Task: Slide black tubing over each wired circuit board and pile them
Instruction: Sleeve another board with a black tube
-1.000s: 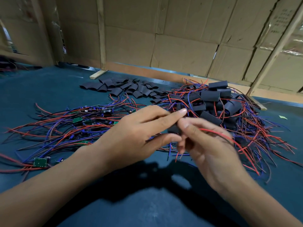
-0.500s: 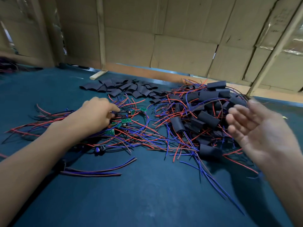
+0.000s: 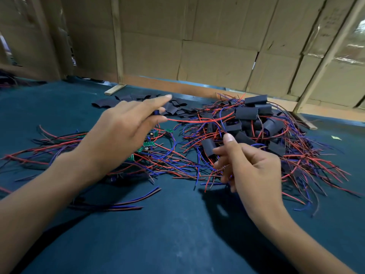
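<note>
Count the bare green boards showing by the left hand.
4 green boards: two right of the left hand, one below those, one against the hand's edge; wires and hand may hide more.

Red and blue wires (image 3: 197,121), black tubing (image 3: 246,112), green boards (image 3: 148,144), teal table (image 3: 177,224).
</note>
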Available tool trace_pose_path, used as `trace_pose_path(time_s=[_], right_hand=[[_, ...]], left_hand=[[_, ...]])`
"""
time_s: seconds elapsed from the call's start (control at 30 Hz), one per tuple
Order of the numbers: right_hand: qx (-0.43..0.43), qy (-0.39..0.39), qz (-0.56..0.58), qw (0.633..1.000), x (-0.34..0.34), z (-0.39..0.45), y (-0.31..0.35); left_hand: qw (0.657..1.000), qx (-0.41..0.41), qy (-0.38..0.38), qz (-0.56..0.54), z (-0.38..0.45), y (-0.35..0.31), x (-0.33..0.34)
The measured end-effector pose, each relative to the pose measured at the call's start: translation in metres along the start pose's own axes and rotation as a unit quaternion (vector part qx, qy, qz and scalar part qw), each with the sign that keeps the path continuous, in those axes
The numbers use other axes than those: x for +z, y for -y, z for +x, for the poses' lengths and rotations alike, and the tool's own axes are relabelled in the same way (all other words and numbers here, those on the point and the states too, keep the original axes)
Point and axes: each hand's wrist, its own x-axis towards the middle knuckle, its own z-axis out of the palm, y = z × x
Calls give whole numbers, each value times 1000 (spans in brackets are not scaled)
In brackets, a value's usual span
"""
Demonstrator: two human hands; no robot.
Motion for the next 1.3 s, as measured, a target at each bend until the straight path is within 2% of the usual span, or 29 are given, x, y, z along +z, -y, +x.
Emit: trace_pose_path(time_s=[0.1, 0.2, 0.3, 0.4, 0.5, 0.57, 0.6, 0.67, 0.7, 0.8, 0.87, 0.93, 1.07, 1.13, 1.2, 1.3], right_hand=[[6, 85, 45, 995, 2, -4, 6], [34, 143, 94, 985, 8, -7, 5], [42, 166, 144, 975, 8, -6, 2], [87, 144, 207, 964, 4, -2, 8], [125, 88, 273, 950, 0, 4, 14], [131, 53, 328, 934, -3, 7, 15], [134, 46, 348, 927, -3, 7, 16], [145, 45, 367, 918, -2, 4, 16], [147, 52, 370, 916, -2, 3, 15], [147, 80, 351, 921, -3, 3, 10], [151, 92, 332, 927, -1, 4, 6], [156, 93, 315, 932, -1, 6, 5], [149, 81, 302, 938, -4, 13, 9], [150, 82, 332, 928, -9, 15, 17], [153, 99, 366, 912, -16, 17, 27], [129, 122, 400, 899, -30, 22, 42]], left_hand=[[997, 41, -23, -60, -1, -25, 2], [991, 72, 8, -115, -7, -50, 11], [986, 71, 58, -142, -14, -63, 17], [981, 64, 133, -123, -7, -58, 18], [978, -24, 117, -171, 27, -25, 32], [983, -62, 152, -79, 57, 16, 56], [974, -74, 213, -3, 69, 37, 69], [922, -92, 354, 126, 85, 74, 93], [896, -98, 402, 163, 90, 89, 103], [846, -153, 487, 153, 96, 114, 119], [820, -159, 524, 167, 93, 120, 123], [805, -136, 537, 211, 92, 123, 126], [825, -92, 499, 248, 96, 118, 113], [831, -55, 486, 265, 92, 114, 108], [825, -19, 503, 257, 85, 113, 108], [835, -29, 503, 221, 78, 111, 112]])
